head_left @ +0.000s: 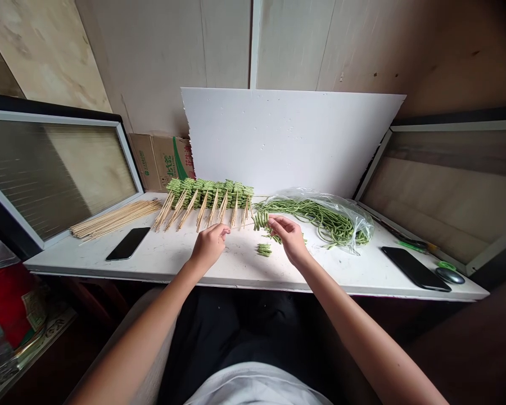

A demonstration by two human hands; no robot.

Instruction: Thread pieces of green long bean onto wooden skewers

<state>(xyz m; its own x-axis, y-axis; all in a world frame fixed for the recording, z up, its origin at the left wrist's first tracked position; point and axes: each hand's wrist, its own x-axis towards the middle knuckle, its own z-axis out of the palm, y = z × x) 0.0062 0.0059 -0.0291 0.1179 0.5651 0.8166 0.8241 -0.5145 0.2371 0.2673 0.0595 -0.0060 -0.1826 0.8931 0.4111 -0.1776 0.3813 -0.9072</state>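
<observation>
My left hand point(211, 244) is closed on the blunt end of a thin bamboo skewer point(243, 225), held roughly level above the white table. Short cut pieces of green long bean point(260, 220) sit side by side on the skewer's other end. At that end, the fingers of my right hand point(289, 239) pinch a bean piece, mostly hidden by the fingertips. A small heap of cut bean pieces point(263, 250) lies on the table below, and more pieces are partly covered by my right hand. Behind my left hand, filled bean skewers point(211, 194) are stacked in a row, sticks pointing toward me.
Bare bamboo skewers point(116, 218) lie at left beside a black phone point(127, 243). Uncut long beans point(320, 216) spill from a clear plastic bag point(365, 225). Another phone point(415, 269) and a dark rounded object point(450, 275) lie right. A white board point(293, 140) stands behind, near a carton point(162, 160).
</observation>
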